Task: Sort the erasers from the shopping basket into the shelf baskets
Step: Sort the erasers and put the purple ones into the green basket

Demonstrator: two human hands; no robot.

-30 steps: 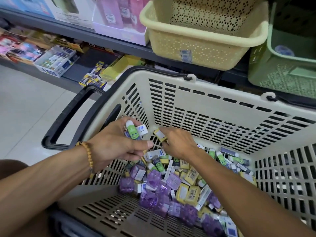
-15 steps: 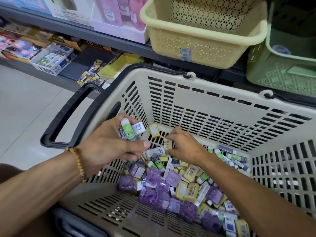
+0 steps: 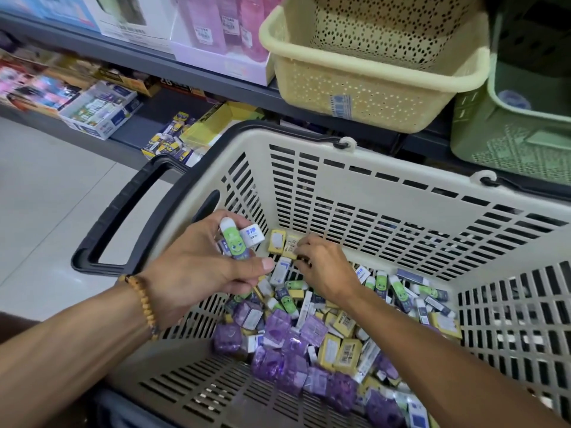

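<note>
A beige slatted shopping basket (image 3: 386, 193) with a black handle (image 3: 123, 208) holds a heap of erasers (image 3: 309, 335): purple-wrapped, yellow-boxed and green-and-white ones. My left hand (image 3: 197, 270) grips a bunch of green-and-white erasers (image 3: 236, 239) above the basket's left wall. My right hand (image 3: 324, 267) reaches into the heap and pinches a yellow eraser (image 3: 290, 244) at its fingertips, beside another yellow eraser (image 3: 276, 240). On the shelf above stand a cream perforated shelf basket (image 3: 370, 97) and a green shelf basket (image 3: 506, 134).
Boxed stationery (image 3: 99, 109) and small packs (image 3: 173, 143) lie on the low shelf at left. Pink and white boxes (image 3: 216, 35) stand on the upper shelf left of the cream basket. Tiled floor (image 3: 46, 186) spreads at left.
My right hand has moved up and left within the heap to a yellow eraser near the back wall. My left hand has kept its bunch of erasers almost in place.
</note>
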